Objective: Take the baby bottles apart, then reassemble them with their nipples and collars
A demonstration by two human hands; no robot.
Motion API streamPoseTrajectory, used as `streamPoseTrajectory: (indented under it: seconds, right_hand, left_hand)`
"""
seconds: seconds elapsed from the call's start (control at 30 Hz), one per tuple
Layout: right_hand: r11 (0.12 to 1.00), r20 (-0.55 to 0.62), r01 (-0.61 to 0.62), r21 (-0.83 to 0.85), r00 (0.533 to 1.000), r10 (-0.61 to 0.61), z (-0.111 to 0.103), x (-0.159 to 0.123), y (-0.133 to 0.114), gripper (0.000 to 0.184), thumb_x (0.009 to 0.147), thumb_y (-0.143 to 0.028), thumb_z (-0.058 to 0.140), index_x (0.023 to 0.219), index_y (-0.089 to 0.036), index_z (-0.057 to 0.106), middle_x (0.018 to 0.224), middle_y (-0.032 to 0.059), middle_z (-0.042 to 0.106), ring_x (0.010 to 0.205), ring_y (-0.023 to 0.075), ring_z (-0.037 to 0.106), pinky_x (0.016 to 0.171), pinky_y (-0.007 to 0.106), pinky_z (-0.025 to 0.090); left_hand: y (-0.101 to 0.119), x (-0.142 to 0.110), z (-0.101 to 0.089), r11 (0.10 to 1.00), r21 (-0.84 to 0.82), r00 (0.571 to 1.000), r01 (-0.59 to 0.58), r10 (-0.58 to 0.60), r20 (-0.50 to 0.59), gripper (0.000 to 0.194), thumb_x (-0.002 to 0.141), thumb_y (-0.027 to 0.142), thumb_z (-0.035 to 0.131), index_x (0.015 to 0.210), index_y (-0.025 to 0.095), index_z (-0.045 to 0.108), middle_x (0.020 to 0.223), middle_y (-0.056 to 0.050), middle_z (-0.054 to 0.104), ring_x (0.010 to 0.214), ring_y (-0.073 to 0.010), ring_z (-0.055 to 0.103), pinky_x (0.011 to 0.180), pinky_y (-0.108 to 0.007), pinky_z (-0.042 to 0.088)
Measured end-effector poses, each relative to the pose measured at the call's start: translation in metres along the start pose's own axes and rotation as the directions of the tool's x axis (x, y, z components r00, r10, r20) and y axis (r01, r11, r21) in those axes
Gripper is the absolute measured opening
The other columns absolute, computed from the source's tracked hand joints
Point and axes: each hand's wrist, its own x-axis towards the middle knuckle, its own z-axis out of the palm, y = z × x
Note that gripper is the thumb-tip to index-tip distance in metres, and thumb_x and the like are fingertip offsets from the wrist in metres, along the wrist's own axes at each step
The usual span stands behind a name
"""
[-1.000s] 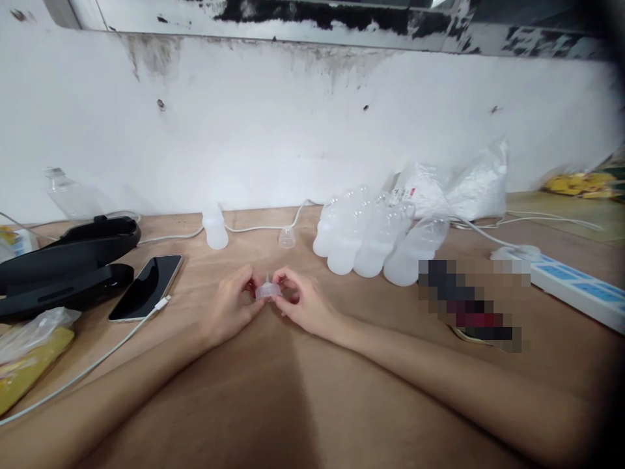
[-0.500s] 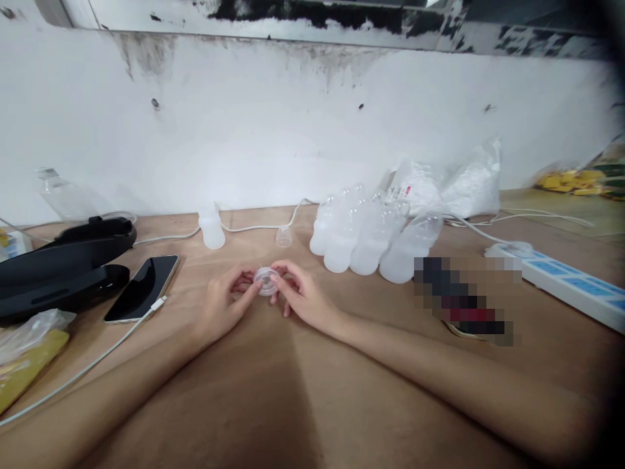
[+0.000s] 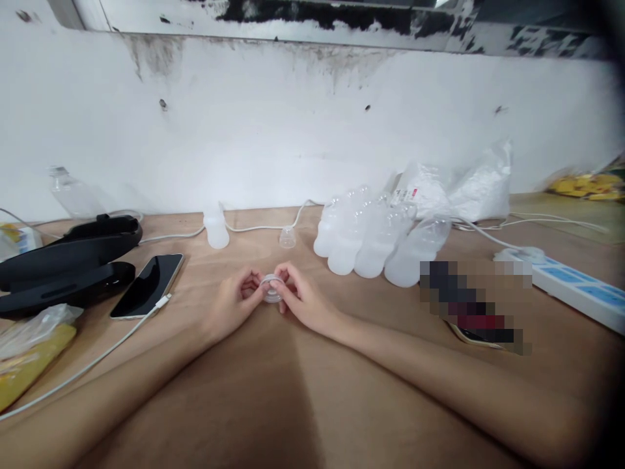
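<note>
From where I stand, the left hand [image 3: 237, 301] and the right hand [image 3: 303, 301] pinch a small clear round piece [image 3: 271, 296] between them, thumbs and fingers closed on its edges, over the middle of the brown table [image 3: 371, 404]. A clear cap [image 3: 287, 238] sits just beyond; a frosted bottle [image 3: 216, 229] stands far left of it, clustered bottles [image 3: 366, 244] far right. A phone [image 3: 148, 286] lies left of the left hand.

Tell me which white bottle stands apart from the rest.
The lone white bottle ahead of the left hand; the other bottles are bunched together to the right of the small clear cap.
</note>
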Motion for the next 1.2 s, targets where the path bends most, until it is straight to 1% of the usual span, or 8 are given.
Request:
streamPoseTrajectory:
  seconds: [0.13, 0.37, 0.53, 0.6, 0.7, 0.93, 1.1, 1.2]
  right_hand:
    - [0.995, 0.015, -0.021, 0.098, 1.000, 0.020, -0.001, -0.001, -0.002, 0.011, 0.079, -0.024, 0.046, 0.087, -0.020, 0.039, 0.082, 0.0005, 0.048, 0.070, 0.0110, 0.052, 0.048, 0.020, 0.040]
    - [0.994, -0.014, -0.083, 0.068, 0.996, 0.084, 0.002, -0.002, 0.000, 0.007, 0.077, -0.018, 0.046, 0.081, -0.019, 0.041, 0.073, -0.0015, 0.046, 0.056, 0.0078, 0.045, 0.039, 0.017, 0.037]
    - [0.979, -0.022, -0.117, 0.167, 0.992, 0.123, 0.002, 0.002, 0.006, 0.014, 0.076, -0.028, 0.049, 0.085, -0.021, 0.040, 0.076, -0.0012, 0.044, 0.063, 0.0107, 0.049, 0.033, 0.016, 0.040]
    - [0.969, 0.007, -0.104, 0.222, 0.994, 0.105, 0.002, 0.001, 0.005, 0.017, 0.076, -0.031, 0.049, 0.087, -0.021, 0.040, 0.079, -0.0002, 0.047, 0.067, 0.0118, 0.052, 0.035, 0.017, 0.045]
    - [0.982, 0.019, -0.044, 0.185, 0.999, 0.041, 0.001, -0.003, 0.000, 0.015, 0.080, -0.032, 0.047, 0.088, -0.020, 0.041, 0.071, -0.0017, 0.051, 0.058, 0.0097, 0.055, 0.041, 0.019, 0.046]
    - [0.995, -0.013, 0.016, -0.096, 1.000, -0.017, 0.001, -0.007, -0.007, 0.010, 0.083, -0.024, 0.040, 0.075, -0.019, 0.042, 0.048, -0.0049, 0.051, 0.042, 0.0085, 0.050, 0.045, 0.021, 0.040]
    - [0.999, 0.004, -0.015, -0.053, 1.000, 0.015, 0.000, -0.004, -0.004, 0.008, 0.084, -0.025, 0.038, 0.080, -0.020, 0.042, 0.057, -0.0037, 0.055, 0.047, 0.0097, 0.053, 0.049, 0.022, 0.042]
    - [0.999, 0.040, 0.025, 0.020, 0.999, -0.026, -0.001, -0.003, -0.001, 0.011, 0.082, -0.023, 0.042, 0.093, -0.021, 0.040, 0.072, -0.0007, 0.059, 0.061, 0.0116, 0.059, 0.058, 0.025, 0.045]
  left_hand:
    - [0.000, -0.002, -0.004, 0.997, -0.074, 0.999, 0.029, -0.026, 0.039, 0.018, 0.076, 0.030, 0.054, 0.085, 0.016, 0.045, 0.080, -0.003, 0.060, 0.072, -0.0133, 0.058, 0.061, -0.024, 0.046]
    - [0.003, -0.001, 0.003, 0.988, 0.152, 0.999, -0.011, 0.017, -0.039, 0.011, 0.074, 0.025, 0.053, 0.077, 0.017, 0.046, 0.067, 0.002, 0.056, 0.060, -0.0107, 0.052, 0.056, -0.022, 0.041]
    - [0.002, 0.000, 0.001, 0.984, 0.175, 0.998, -0.019, 0.029, -0.057, 0.010, 0.076, 0.027, 0.051, 0.078, 0.018, 0.047, 0.069, 0.001, 0.059, 0.062, -0.0123, 0.055, 0.058, -0.023, 0.042]
    - [0.004, -0.003, -0.003, 0.982, 0.180, 0.996, -0.049, 0.060, -0.059, 0.010, 0.078, 0.027, 0.049, 0.081, 0.018, 0.048, 0.074, 0.000, 0.061, 0.069, -0.0132, 0.057, 0.064, -0.024, 0.043]
    - [0.007, -0.008, -0.005, 0.972, 0.199, 0.988, -0.127, 0.141, -0.057, 0.011, 0.082, 0.026, 0.043, 0.087, 0.019, 0.051, 0.080, -0.001, 0.063, 0.076, -0.0134, 0.059, 0.070, -0.024, 0.043]
    - [0.009, -0.009, 0.003, 0.941, 0.307, 0.986, -0.140, 0.160, -0.041, 0.008, 0.081, 0.023, 0.042, 0.077, 0.019, 0.048, 0.063, 0.003, 0.056, 0.056, -0.0103, 0.053, 0.052, -0.019, 0.039]
    - [0.007, -0.006, -0.001, 0.947, 0.285, 0.987, -0.145, 0.158, -0.025, 0.003, 0.080, 0.022, 0.045, 0.081, 0.020, 0.046, 0.070, 0.003, 0.058, 0.062, -0.0103, 0.055, 0.059, -0.020, 0.041]
    - [0.005, -0.007, -0.005, 0.957, 0.256, 0.988, -0.139, 0.150, -0.023, 0.013, 0.075, 0.021, 0.050, 0.087, 0.021, 0.044, 0.076, 0.003, 0.059, 0.067, -0.0112, 0.056, 0.063, -0.022, 0.042]
